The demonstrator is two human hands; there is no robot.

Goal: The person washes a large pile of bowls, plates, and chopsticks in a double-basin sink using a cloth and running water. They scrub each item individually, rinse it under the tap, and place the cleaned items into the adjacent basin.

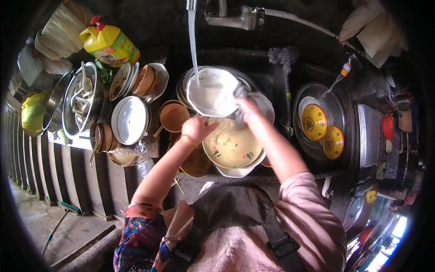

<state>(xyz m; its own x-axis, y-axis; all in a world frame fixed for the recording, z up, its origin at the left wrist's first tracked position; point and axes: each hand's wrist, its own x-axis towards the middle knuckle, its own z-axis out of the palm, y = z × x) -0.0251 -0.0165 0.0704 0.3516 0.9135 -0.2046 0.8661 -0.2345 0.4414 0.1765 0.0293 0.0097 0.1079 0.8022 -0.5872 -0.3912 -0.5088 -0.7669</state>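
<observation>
A white bowl [210,100] is tilted under the running tap in the left sink. My left hand [198,130] is closed on its near-left rim. My right hand [246,110], slightly blurred, is closed round a grey scrubbing cloth [239,92] pressed against the bowl's right side. Just below both hands sits a large cream bowl [232,152] filled with cloudy, foamy water. A brown pot-like bowl [173,116] with a handle stands left of my left hand. More dishes are stacked beneath and behind the white bowl, partly hidden.
Water falls from a metal tap [191,5]. A second basin [298,122] on the right holds yellow bowls [314,122] beneath a running hose. At left stand a white pot [129,120], a basin of spoons [68,106] and a yellow detergent jug [108,44].
</observation>
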